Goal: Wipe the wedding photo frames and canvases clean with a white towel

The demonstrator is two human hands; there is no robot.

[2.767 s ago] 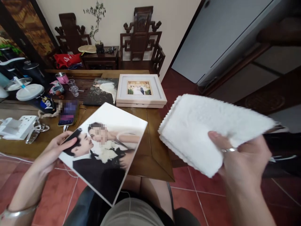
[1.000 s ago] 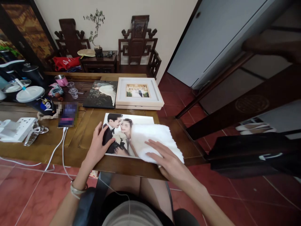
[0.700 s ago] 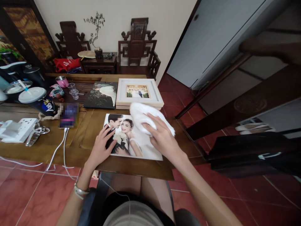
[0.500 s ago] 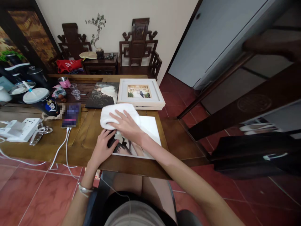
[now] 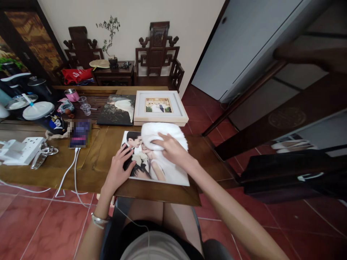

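Note:
A wedding photo panel lies flat on the wooden table in front of me. My left hand rests on the panel's left edge with fingers spread, pinning it down. My right hand presses a white fluffy towel onto the upper middle of the photo, fingers laid flat over the cloth.
Behind the panel lie a white framed photo and a dark photo print. To the left are a phone on a white cable, a power strip, cups and lidded pots. Carved wooden chairs stand at the wall; dark furniture is at the right.
I laid the photo panel on the table. The towel has swept across it from right to upper left and has now come back toward the upper middle; my left hand stays put.

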